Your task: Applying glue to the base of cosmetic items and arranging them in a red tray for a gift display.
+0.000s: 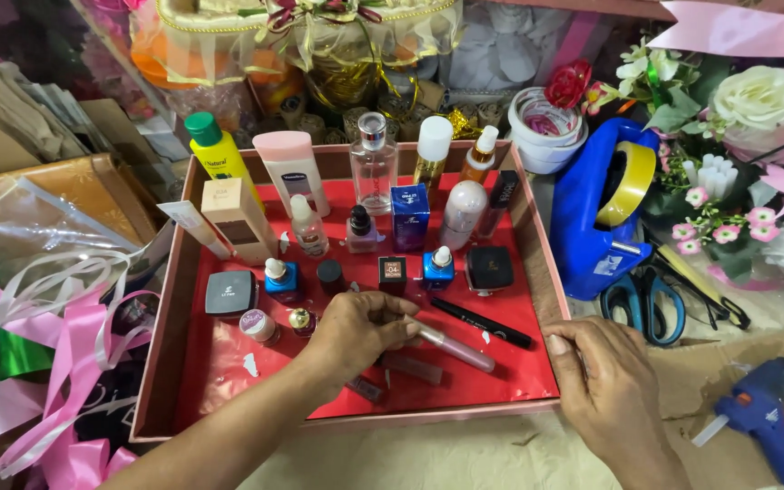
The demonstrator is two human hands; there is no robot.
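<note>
A shallow pink box (163, 318) lined with red paper holds several cosmetics: bottles, tubes and small jars stand along the back and middle. My left hand (356, 328) reaches into the box and is shut on a slim pale lip-gloss tube (458, 348) lying on the red lining. Just beyond that tube lies a black pencil (483, 323). My right hand (608, 383) rests on the box's front right corner, fingers curled on the rim, holding nothing else.
A blue tape dispenser (593, 218) with yellow tape stands right of the box. Blue-handled scissors (644, 301) and a blue glue gun (764, 419) lie on brown paper. Pink ribbons (56, 363) are piled at left, artificial flowers (755, 100) at right, wrapped baskets behind.
</note>
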